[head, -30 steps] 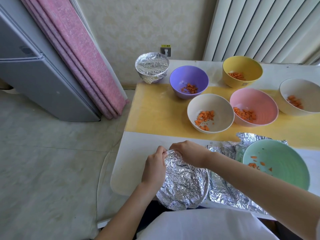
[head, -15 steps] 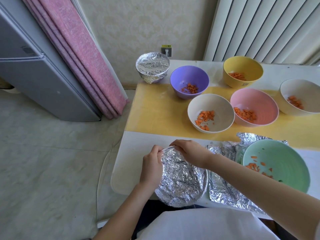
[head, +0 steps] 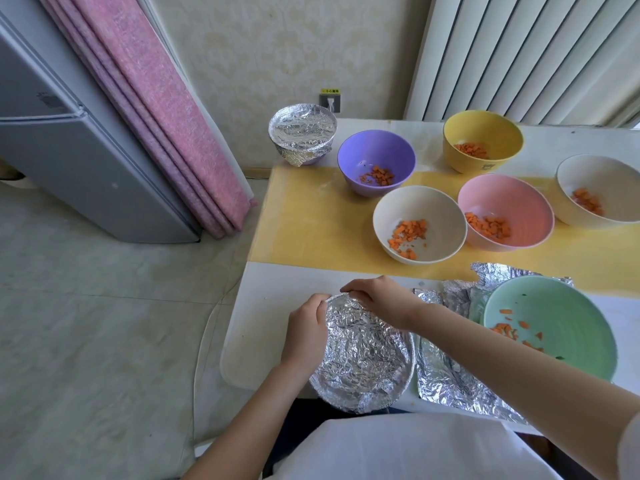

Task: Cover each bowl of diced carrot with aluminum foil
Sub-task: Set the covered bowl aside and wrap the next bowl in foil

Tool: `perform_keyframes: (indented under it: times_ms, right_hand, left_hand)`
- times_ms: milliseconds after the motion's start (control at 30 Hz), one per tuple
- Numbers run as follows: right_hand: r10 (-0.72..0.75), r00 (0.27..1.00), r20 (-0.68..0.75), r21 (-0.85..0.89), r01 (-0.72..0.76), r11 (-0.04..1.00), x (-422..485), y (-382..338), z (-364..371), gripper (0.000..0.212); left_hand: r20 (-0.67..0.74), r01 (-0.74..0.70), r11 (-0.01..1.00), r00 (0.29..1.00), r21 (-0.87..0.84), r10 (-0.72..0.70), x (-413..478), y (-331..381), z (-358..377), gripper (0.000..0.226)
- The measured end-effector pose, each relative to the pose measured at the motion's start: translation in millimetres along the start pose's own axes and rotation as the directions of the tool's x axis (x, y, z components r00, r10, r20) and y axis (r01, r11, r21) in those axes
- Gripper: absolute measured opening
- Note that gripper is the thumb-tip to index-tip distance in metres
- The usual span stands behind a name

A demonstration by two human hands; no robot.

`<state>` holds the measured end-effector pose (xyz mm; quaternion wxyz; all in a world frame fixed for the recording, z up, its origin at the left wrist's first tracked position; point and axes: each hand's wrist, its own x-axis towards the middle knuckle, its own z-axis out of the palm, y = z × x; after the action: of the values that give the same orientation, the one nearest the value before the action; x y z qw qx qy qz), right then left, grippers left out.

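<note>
The left hand (head: 306, 329) and right hand (head: 379, 299) curl fingers over the far rim of the crinkled foil-wrapped bowl (head: 363, 355) at the near edge of the white table (head: 263, 323). The foil hides its colour and contents. The right forearm cuts across the pale green bowl (head: 561, 317), which partly covers loose crumpled foil sheets (head: 446, 379).

We had our left hand (head: 306, 329) curled around the left rim of the crinkled silver foil-covered bowl (head: 367, 358), forearm coming up from below. Our right hand (head: 379, 299) arched over the far rim, fingertips apparently pinching it, bare forearm reaching in from the right.
</note>
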<state>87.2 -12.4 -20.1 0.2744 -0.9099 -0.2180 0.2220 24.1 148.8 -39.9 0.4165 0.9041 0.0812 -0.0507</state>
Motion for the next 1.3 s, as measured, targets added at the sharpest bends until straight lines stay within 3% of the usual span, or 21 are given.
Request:
perform_keyframes:
  times_ms: [333, 500, 900, 1067, 1200, 1300]
  right_hand:
    - [0.016, 0.999, 0.041, -0.185, -0.008, 0.983, 6, -4, 1, 0.026]
    - [-0.023, 0.996, 0.086, -0.138, 0.035, 0.990, 8, -10, 4, 0.027]
    - [0.014, 0.996, 0.088, -0.238, 0.008, 0.971, 13, -13, 7, 0.037]
    - [-0.055, 0.990, 0.131, -0.196, 0.080, 0.977, 12, -17, 8, 0.040]
    - [-0.071, 0.989, 0.128, -0.251, 0.102, 0.963, 9, -18, 3, 0.041]
    - [-0.073, 0.984, 0.160, -0.239, 0.111, 0.965, 9, -17, -2, 0.035]
  left_hand:
    - [-0.053, -0.031, 0.993, 0.998, 0.113, 0.037, -2, -1, 3, 0.021]
    - [-0.057, -0.015, 0.993, 0.998, 0.120, 0.022, -2, 0, 4, 0.023]
    - [0.013, 0.018, 1.000, 1.000, 0.022, -0.018, -15, -5, 3, 0.029]
    - [0.011, 0.012, 0.997, 1.000, 0.075, -0.013, -15, -4, 3, 0.025]
    - [0.000, 0.021, 0.998, 1.000, 0.054, -0.021, -19, 3, 4, 0.007]
    - [0.015, 0.007, 0.998, 1.000, 0.070, -0.008, -16, 6, 3, 0.009]
